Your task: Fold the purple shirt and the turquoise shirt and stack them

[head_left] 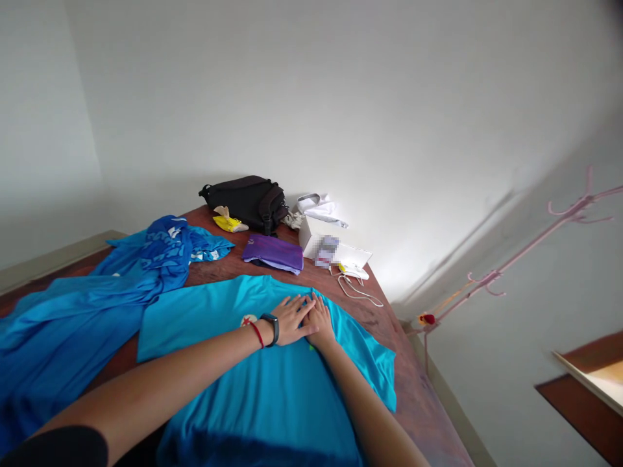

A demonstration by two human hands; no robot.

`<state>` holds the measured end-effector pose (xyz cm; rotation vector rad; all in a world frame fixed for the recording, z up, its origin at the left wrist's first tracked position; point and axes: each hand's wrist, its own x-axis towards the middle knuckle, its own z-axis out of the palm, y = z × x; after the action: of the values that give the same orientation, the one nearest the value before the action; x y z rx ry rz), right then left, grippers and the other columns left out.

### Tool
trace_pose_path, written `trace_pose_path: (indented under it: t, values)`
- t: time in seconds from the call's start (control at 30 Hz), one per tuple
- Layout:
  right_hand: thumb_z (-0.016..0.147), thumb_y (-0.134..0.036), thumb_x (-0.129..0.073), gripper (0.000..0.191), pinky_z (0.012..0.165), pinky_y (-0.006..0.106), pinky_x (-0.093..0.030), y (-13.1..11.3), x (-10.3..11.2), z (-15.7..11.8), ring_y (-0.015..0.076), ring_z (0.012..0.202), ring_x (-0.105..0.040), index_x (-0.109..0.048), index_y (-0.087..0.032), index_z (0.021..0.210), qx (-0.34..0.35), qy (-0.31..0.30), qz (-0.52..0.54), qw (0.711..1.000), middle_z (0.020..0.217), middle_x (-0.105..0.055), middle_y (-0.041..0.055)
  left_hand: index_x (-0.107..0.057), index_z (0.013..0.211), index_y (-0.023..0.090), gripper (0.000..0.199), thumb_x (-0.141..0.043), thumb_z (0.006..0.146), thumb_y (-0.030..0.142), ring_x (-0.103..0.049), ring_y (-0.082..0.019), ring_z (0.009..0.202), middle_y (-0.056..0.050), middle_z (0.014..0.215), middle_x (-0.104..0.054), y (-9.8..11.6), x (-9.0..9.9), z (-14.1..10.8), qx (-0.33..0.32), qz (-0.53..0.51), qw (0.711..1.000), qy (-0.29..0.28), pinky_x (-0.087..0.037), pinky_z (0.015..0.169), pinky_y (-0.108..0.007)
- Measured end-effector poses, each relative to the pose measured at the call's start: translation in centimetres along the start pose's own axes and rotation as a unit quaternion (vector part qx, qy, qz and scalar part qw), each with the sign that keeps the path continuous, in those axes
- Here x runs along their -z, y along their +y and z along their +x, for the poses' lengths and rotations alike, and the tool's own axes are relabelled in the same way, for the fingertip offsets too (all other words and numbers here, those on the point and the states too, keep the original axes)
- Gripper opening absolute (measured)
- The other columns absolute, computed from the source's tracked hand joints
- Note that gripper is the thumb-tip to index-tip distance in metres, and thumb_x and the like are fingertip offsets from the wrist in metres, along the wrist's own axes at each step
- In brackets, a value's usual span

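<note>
A turquoise shirt (pixel 272 395) lies spread on the dark red wooden table, its collar at the far side and a small round emblem on its chest. My left hand (pixel 291 319), with a black band and a red string at its wrist, rests flat on the shirt near the right shoulder, fingers spread. Beside it, my right hand (pixel 319 322) also lies flat on the cloth, fingers extended. The fingers of my left hand overlap my right hand. Neither hand grips the fabric.
Blue crumpled clothes (pixel 121 292) cover the table's left. Beyond the shirt are a folded purple cloth (pixel 273 252), a black bag (pixel 248 201), a yellow packet (pixel 228 224), a white box (pixel 311 237) and a white cable (pixel 357 295). A pink coat stand (pixel 525 250) leans into view at right.
</note>
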<state>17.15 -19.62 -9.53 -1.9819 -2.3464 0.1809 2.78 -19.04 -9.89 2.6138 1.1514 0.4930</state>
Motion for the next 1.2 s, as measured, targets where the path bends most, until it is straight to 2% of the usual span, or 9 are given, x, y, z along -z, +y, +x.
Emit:
trace_pose_path:
  t: [0.1,0.2,0.37,0.57,0.7,0.9,1.0,1.1,1.2]
  values:
    - [0.101,-0.038,-0.032,0.061,0.121,0.048,-0.017,0.2,-0.1,0.2,0.0285,0.153,-0.007,-0.024,-0.018,0.158,-0.01,0.004,-0.007,1.0,0.166,-0.014,0.0081,-0.022,0.158,0.025,0.084,-0.026,0.092,0.077,-0.022,-0.032,0.149,-0.011,0.161,-0.026,-0.6,0.2,-0.2,0.003,-0.001,1.0,0.001,-0.015,0.12,-0.052]
    - [0.102,-0.037,-0.03,0.06,0.121,0.048,-0.016,0.3,-0.4,0.3,0.0276,0.153,-0.007,-0.022,-0.018,0.158,-0.01,0.013,-0.015,1.0,0.166,-0.012,0.0073,-0.018,0.159,0.027,0.085,-0.028,0.092,0.077,-0.022,-0.033,0.149,-0.011,0.161,-0.026,-0.7,0.6,-0.5,0.0,0.004,1.0,0.003,-0.015,0.119,-0.054]
    - [0.102,-0.036,-0.031,0.059,0.121,0.047,-0.015,0.4,-0.5,0.3,0.0271,0.153,-0.006,-0.024,-0.019,0.158,-0.01,0.012,-0.008,1.0,0.166,-0.013,0.007,-0.027,0.157,0.023,0.084,-0.034,0.092,0.076,-0.025,-0.038,0.147,-0.014,0.159,-0.029,-0.2,1.0,-0.4,0.006,-0.002,1.0,-0.007,-0.017,0.117,-0.058]
    - [0.102,-0.042,-0.03,0.059,0.121,0.052,-0.016,0.5,0.1,0.4,0.0287,0.153,-0.01,-0.03,-0.018,0.156,-0.029,0.016,0.087,0.996,0.165,-0.017,0.0077,-0.028,0.157,0.023,0.08,-0.043,0.093,0.069,-0.028,-0.037,0.146,-0.015,0.158,-0.031,-0.6,1.3,-0.2,-0.005,-0.038,0.999,-0.003,-0.019,0.117,-0.058]
    - [0.102,-0.041,-0.029,0.057,0.12,0.058,-0.016,0.9,0.3,0.4,0.0312,0.152,-0.011,-0.035,-0.017,0.154,-0.016,0.04,0.161,0.986,0.164,-0.02,0.0099,-0.029,0.156,0.023,0.072,-0.046,0.096,0.061,-0.033,-0.036,0.145,-0.015,0.157,-0.035,-0.7,1.6,-0.4,-0.034,-0.056,0.998,0.013,-0.024,0.116,-0.058]
    - [0.1,-0.041,-0.037,0.053,0.118,0.058,-0.023,2.0,-0.5,0.8,0.0313,0.15,-0.021,-0.051,-0.015,0.143,0.024,0.125,0.269,0.955,0.158,-0.035,0.0154,-0.036,0.15,0.02,0.065,-0.06,0.094,0.044,-0.05,-0.029,0.133,-0.014,0.144,-0.052,-0.7,1.7,-0.4,-0.102,-0.085,0.988,0.076,-0.041,0.109,-0.045]
    - [0.098,-0.039,-0.043,0.049,0.118,0.055,-0.027,2.2,-0.5,0.9,0.0304,0.148,-0.028,-0.055,-0.016,0.139,0.064,0.18,0.319,0.928,0.154,-0.042,0.0157,-0.039,0.147,0.021,0.065,-0.067,0.091,0.036,-0.053,-0.029,0.128,-0.013,0.139,-0.055,-0.6,2.0,-0.4,-0.12,-0.07,0.984,0.109,-0.044,0.105,-0.046]
    - [0.093,-0.032,-0.051,0.051,0.118,0.052,-0.029,2.1,0.1,0.7,0.0277,0.146,-0.033,-0.05,-0.021,0.143,0.122,0.228,0.352,0.9,0.152,-0.045,0.0118,-0.044,0.142,0.018,0.062,-0.07,0.086,0.025,-0.049,-0.032,0.13,-0.015,0.141,-0.051,0.2,2.8,-0.5,-0.13,-0.03,0.981,0.139,-0.041,0.107,-0.049]
    - [0.084,-0.023,-0.059,0.067,0.119,0.05,-0.028,1.7,1.0,0.2,0.0268,0.145,-0.033,-0.04,-0.024,0.149,0.16,0.255,0.363,0.882,0.153,-0.043,0.0094,-0.048,0.135,0.018,0.051,-0.061,0.087,0.012,-0.052,-0.029,0.123,-0.013,0.133,-0.055,1.5,3.7,-0.9,-0.131,-0.007,0.982,0.135,-0.044,0.103,-0.046]
